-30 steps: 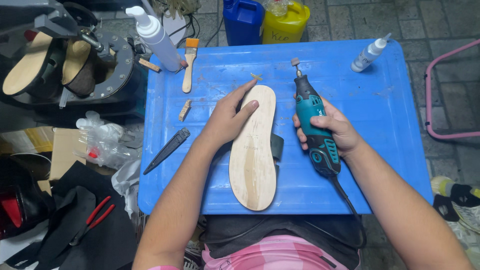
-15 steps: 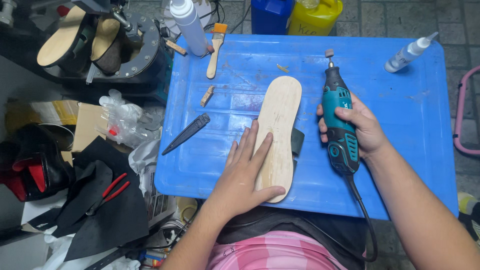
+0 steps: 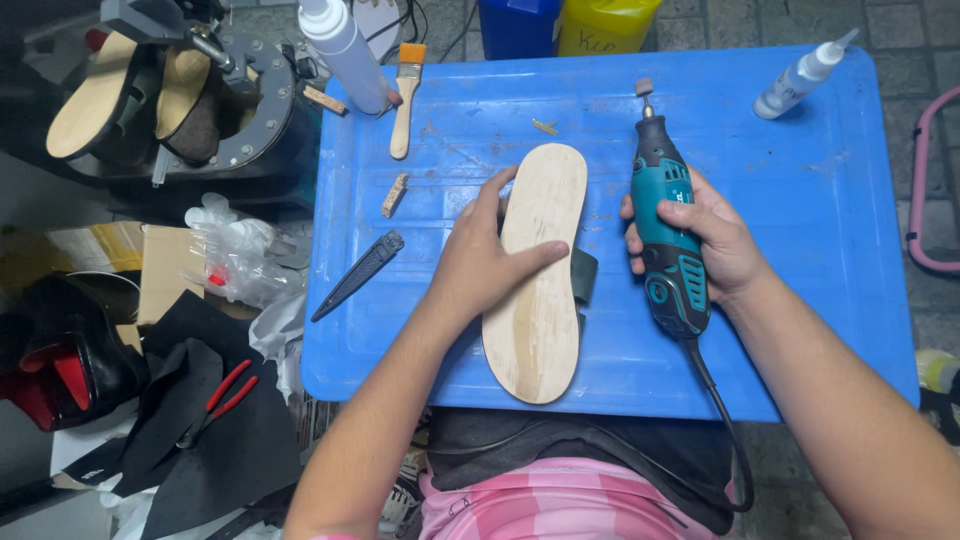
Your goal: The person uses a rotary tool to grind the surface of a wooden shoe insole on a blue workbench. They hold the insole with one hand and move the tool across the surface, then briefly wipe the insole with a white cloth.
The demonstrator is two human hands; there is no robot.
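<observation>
Left hand [image 3: 478, 262]: lay open, flat on the wooden sole [image 3: 537, 270].
Right hand [image 3: 712, 245]: gripped the teal rotary tool [image 3: 665, 235].
Desk [image 3: 800, 200]: blue, carried both.

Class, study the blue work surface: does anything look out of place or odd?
Nothing stands out. The left hand rests on the pale sole, the right hand grips the teal rotary tool.
</observation>
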